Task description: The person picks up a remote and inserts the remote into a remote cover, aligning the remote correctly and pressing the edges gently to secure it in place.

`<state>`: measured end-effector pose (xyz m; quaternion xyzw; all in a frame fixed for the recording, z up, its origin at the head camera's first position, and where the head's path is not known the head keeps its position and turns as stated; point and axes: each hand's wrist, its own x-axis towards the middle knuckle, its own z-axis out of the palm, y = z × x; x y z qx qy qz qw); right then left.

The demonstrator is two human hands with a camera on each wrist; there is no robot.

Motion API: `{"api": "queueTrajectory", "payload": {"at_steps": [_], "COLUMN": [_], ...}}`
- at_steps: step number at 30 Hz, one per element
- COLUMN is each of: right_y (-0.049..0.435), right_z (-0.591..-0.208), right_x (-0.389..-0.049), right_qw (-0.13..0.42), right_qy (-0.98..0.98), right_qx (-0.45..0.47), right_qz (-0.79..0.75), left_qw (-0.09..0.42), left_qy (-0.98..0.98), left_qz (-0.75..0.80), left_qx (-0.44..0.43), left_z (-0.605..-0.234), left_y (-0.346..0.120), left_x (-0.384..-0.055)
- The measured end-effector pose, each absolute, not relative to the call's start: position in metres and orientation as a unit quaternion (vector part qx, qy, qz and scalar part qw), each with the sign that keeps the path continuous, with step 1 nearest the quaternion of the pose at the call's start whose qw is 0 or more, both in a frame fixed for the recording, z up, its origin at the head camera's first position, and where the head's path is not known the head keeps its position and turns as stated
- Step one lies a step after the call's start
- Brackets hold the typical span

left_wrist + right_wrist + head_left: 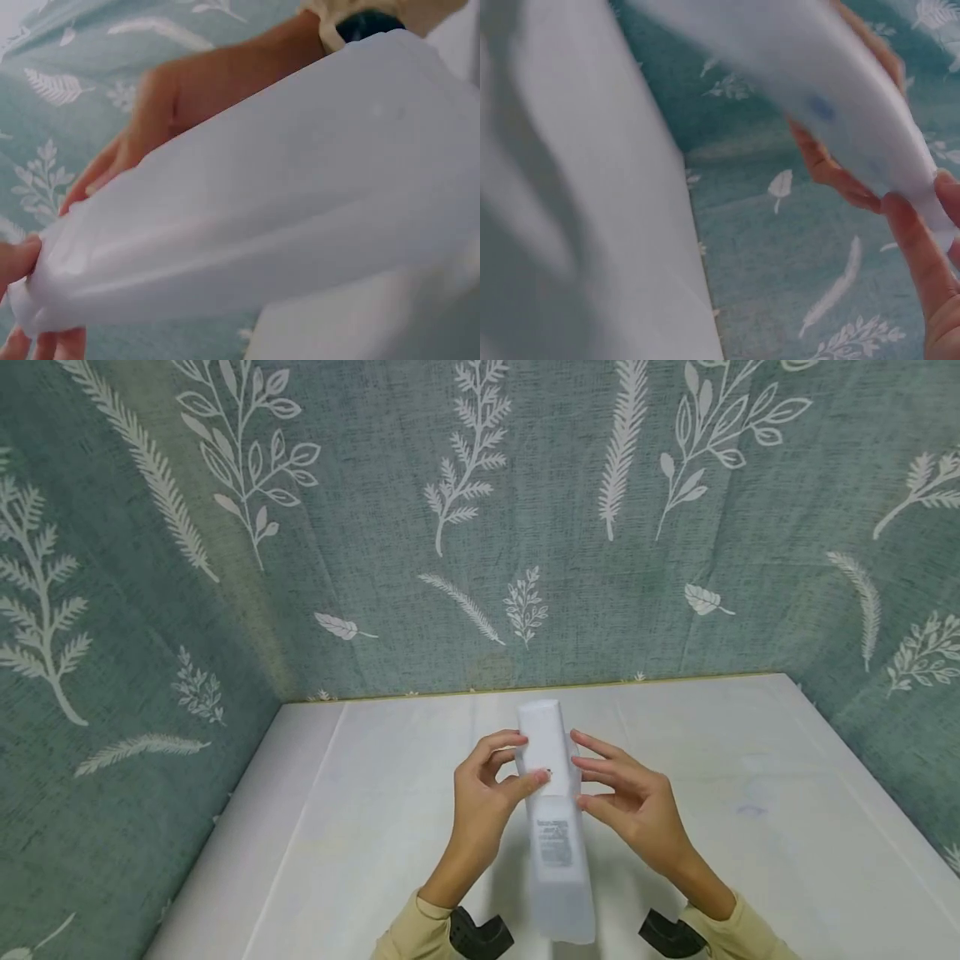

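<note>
One white package [557, 835]: left hand [483, 797] pinches it; right hand [639, 810], fingers apart, touches side.

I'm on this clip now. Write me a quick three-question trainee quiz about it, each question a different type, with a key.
1. True or false: the left hand and the right hand both touch the white packet.

2. In the head view, whose thumb lies on the face of the white packet that bears the printed text?
A) the right hand's
B) the left hand's
C) neither hand's

3. Fill in: the teal cloth behind the white table has a white ____ pattern.

Key: 1. True. 2. B. 3. Leaf.
</note>
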<state>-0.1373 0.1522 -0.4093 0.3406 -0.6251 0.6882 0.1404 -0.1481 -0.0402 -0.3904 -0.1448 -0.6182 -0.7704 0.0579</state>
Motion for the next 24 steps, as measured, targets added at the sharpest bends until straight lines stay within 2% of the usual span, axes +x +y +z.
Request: {"api": "queueTrajectory", "payload": {"at_steps": [4,9,24], "right_y": [0.152,0.151,0.151], "right_z": [-0.415,-0.416,-0.402], "right_x": [-0.138,-0.137,-0.137], "right_qw": [0.162,0.169,0.105], "right_qy": [-0.645,-0.665,-0.634], "right_qx": [0.333,0.32,0.319], "right_qz": [0.669,0.653,0.697], "left_qw": [0.03,0.027,0.01], "left_qy": [-0.619,-0.64,-0.641], "left_qz": [-0.773,-0.751,-0.742], "left_qx": [-0.135,-0.158,-0.197], "left_z": [-0.389,-0.389,-0.379], "left_y": [-0.04,-0.04,-0.045], "left_x": [-0.147,-0.149,-0.14]}}
